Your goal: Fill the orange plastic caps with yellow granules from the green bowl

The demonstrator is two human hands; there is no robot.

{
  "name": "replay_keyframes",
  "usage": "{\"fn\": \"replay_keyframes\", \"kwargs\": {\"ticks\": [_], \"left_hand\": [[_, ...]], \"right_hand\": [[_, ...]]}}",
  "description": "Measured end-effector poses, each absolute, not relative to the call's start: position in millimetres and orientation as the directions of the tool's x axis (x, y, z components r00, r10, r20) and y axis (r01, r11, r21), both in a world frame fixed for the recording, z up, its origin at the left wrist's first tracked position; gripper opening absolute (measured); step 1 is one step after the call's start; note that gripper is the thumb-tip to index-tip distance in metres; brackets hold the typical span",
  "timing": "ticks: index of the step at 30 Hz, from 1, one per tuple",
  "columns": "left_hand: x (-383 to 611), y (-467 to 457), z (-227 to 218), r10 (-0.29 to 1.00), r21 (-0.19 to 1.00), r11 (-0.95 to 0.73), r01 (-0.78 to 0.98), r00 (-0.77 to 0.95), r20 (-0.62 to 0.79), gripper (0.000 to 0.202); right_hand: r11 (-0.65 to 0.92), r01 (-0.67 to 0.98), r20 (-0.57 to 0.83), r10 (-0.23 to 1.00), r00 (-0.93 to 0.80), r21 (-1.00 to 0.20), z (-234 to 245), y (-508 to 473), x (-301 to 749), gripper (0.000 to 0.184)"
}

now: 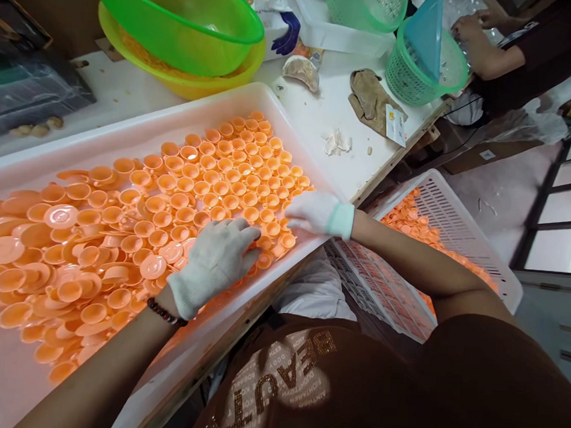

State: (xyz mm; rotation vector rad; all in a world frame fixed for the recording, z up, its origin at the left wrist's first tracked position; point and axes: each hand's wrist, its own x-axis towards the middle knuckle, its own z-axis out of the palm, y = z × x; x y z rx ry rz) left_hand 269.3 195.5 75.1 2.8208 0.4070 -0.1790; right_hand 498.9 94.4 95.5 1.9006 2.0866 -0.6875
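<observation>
A wide white tray point(318, 170) holds many small orange plastic cups point(184, 184); those in the middle and far right stand upright, close together. Toward the left they lie jumbled with flat orange saucers point(153, 267). My left hand point(216, 261), in a white knit glove with a bead bracelet at the wrist, hovers low over the near-right cups. Its fingers are bent, and thumb and forefinger stay apart. At the tray's right wall, my right hand point(312, 214), also gloved, has its fingertips drawn together beside the cups; anything between them is hidden.
Right of the table stands a white slotted crate point(461, 220) with more orange pieces. Behind the tray are a green basin point(181, 21) on a yellow basin point(177, 86). Brown gloves point(369, 99) and a mint basket point(412, 79) lie farther back. Another person's hands point(471, 31) work at upper right.
</observation>
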Motion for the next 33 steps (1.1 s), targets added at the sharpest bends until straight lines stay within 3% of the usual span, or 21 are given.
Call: {"fn": "replay_keyframes", "kwargs": {"ticks": [3,6,11,16,20,24,28,31,33], "left_hand": [[259.7,190.6,79.3,0.308,0.170,-0.926,0.337,0.935,-0.178,0.020],[268.9,189.2,80.9,0.360,0.136,-0.919,0.370,0.928,-0.092,0.025],[318.0,184.5,77.0,0.141,0.208,-0.964,0.166,0.982,-0.128,0.026],[343.1,184.5,71.4,0.175,0.187,-0.963,0.192,0.979,-0.103,0.027],[355.7,183.2,73.4,0.243,0.306,-0.923,0.235,0.970,-0.011,0.023],[373.1,180.6,72.5,0.300,0.427,-0.854,0.298,0.952,-0.064,0.025],[375.7,185.4,70.1,0.405,0.456,-0.796,0.399,0.910,-0.089,0.030],[364.8,189.7,70.7,0.464,0.526,-0.742,0.415,0.885,-0.043,0.029],[354.1,190.0,71.3,0.452,0.577,-0.725,0.377,0.892,-0.013,0.027]], "right_hand": [[0.013,0.976,-0.447,0.888,-0.111,-0.216,105.3,89.8,513.9,0.028],[-0.010,0.988,-0.529,0.846,-0.074,-0.154,117.0,84.0,522.1,0.027],[-0.004,0.999,-0.620,0.785,-0.020,-0.037,122.7,90.4,508.5,0.024],[0.028,0.996,-0.621,0.780,-0.077,-0.089,119.0,86.4,514.7,0.022],[-0.013,0.983,-0.547,0.832,-0.090,-0.183,117.4,73.9,528.9,0.020],[-0.046,0.952,-0.466,0.879,-0.105,-0.303,118.4,68.8,532.6,0.018],[-0.057,0.921,-0.452,0.882,-0.134,-0.384,117.8,72.2,523.1,0.021],[-0.075,0.922,-0.479,0.869,-0.127,-0.380,122.2,74.8,521.1,0.024],[-0.126,0.949,-0.473,0.880,-0.027,-0.288,128.8,75.1,523.7,0.027]]}}
